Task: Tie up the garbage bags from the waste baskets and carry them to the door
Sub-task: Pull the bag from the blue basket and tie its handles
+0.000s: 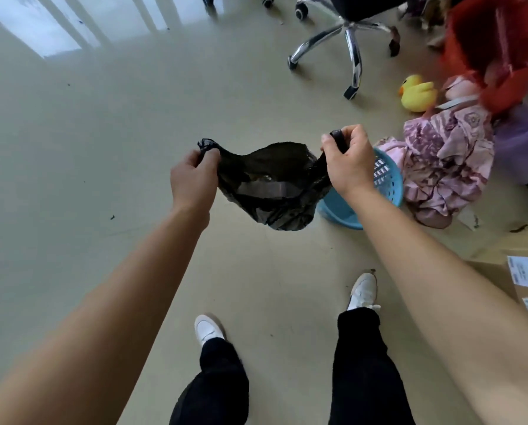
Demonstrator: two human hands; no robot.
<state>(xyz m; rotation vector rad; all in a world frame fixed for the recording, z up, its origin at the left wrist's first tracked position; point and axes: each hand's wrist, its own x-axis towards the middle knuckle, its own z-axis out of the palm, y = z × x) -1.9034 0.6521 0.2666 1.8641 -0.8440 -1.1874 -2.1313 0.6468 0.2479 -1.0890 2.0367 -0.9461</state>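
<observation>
1. Two bare forearms reach forward and down from the bottom corners, both nearly straight and converging slightly.
2. Below and behind the hands: black trousers, white shoes on the floor (103, 148), left shoe (207, 328) set back, right shoe (364, 291) forward.
3. Cardboard box (498, 271) with white labels sits on the floor beside the right forearm, outboard of it.
4. Left hand (192, 179): back of hand up, fingers and thumb curled, pinching one gathered corner of the garbage bag (269, 191). A tuft of bag sticks out above the thumb.
5. Right hand (347, 162): back of hand toward camera, fingers curled round the opposite corner, clamped. The black end shows above the fist.
6. Hands well apart, about level. The bag's mouth is stretched between them, and the black body hangs below them, off the floor.
7. Blue waste basket (388, 182) sits just behind and below the right hand, partly hidden by wrist and bag.
8. Right of the right hand: crumpled pink-purple cloth (449, 167) on the floor, touching the basket.
9. Beyond the right hand: yellow toy duck (417, 93), then the chrome office chair base (348, 47), with a blurred red object (495, 41) to its right.
</observation>
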